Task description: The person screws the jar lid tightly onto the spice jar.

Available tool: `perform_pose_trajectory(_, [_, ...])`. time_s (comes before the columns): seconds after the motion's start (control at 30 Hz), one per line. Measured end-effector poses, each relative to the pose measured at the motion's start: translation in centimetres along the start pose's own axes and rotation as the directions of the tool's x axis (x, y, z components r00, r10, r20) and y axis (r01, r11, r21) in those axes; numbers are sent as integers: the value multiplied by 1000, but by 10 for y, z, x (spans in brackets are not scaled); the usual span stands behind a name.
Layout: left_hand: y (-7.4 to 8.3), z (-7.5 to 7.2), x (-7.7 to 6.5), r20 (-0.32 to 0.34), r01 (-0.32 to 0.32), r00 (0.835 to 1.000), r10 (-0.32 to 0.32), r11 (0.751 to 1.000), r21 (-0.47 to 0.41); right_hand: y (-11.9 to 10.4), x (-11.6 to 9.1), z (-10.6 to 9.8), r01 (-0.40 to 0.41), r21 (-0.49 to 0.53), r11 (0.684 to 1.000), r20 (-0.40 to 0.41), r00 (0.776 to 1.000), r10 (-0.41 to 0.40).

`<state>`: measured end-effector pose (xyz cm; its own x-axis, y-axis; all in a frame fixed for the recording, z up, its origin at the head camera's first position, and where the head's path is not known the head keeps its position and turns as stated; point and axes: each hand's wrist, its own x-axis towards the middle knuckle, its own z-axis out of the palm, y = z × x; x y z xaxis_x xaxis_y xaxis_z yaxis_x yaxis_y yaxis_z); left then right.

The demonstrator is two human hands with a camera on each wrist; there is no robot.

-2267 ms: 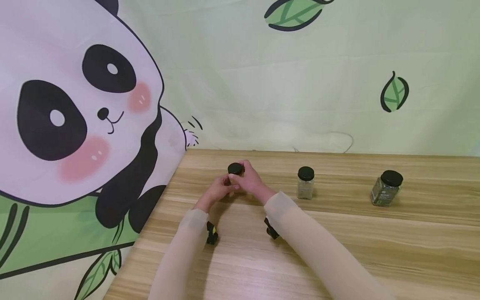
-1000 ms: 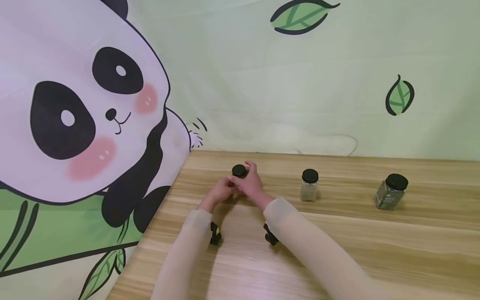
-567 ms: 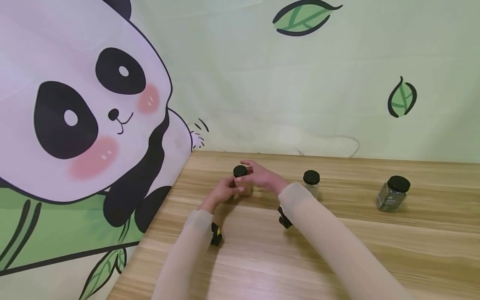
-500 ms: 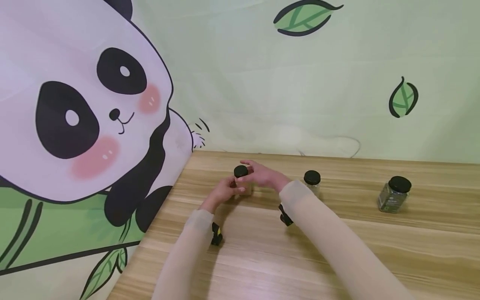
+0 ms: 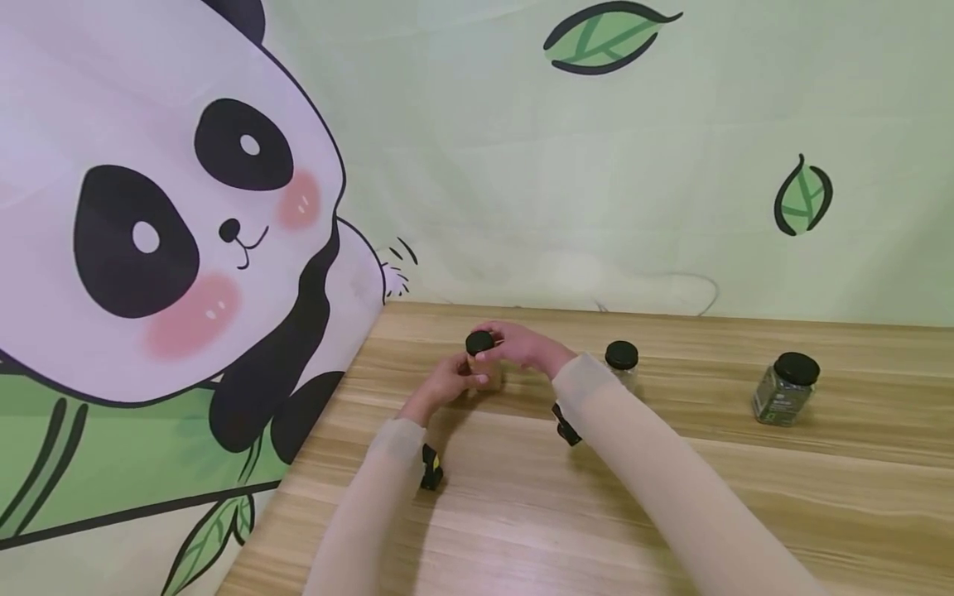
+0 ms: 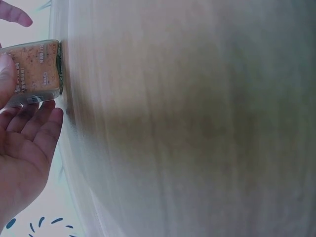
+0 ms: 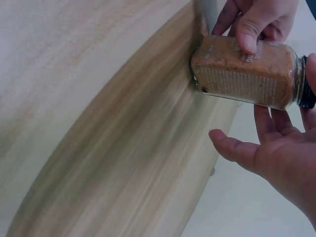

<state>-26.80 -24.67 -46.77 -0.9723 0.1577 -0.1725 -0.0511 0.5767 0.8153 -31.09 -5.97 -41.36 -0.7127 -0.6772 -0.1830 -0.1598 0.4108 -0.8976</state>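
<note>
A square glass spice jar [image 5: 488,378] with a black lid [image 5: 479,342] stands upright at the back left of the table. In the right wrist view the jar [image 7: 242,74] is filled with orange-brown seasoning and has white print. My left hand [image 5: 447,378] grips its body, thumb on one face and fingers round the other side. My right hand [image 5: 517,343] comes from the right and pinches the lid between thumb and fingers. Below the jar in the right wrist view, one finger of the right hand [image 7: 291,158] sticks out, clear of the glass.
A second black-lidded jar [image 5: 622,356], partly behind the right sleeve, stands to the right. A third jar [image 5: 786,389] with dark contents is farther right. The wooden table [image 5: 507,513] meets a panda-printed backdrop [image 5: 522,190] behind and at left.
My right hand lifted its fingers off the lid and swung its wrist to the right; now its fingers close round the lid again. The left hand keeps hold of the jar.
</note>
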Motion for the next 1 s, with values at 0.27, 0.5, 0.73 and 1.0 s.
perform_pose_trajectory(0.27, [1,0,0,5,-10,1000,10,1000,-4,1,-3,8,97,-53,994,-100,990,-102])
perform_pose_trajectory(0.5, [3,0,-3,0,-13,1000,13,1000,-4,0,-4,23,84,-46,995,-234,968,-93])
perform_pose_trajectory(0.73, [5,1,-3,11,-26,1000,26,1000,-14,3,-5,32,52,55,997,-311,950,-32])
perform_pose_trajectory(1.0, [4,2,-2,7,-26,1000,26,1000,-5,8,-4,42,52,49,997,-395,918,-28])
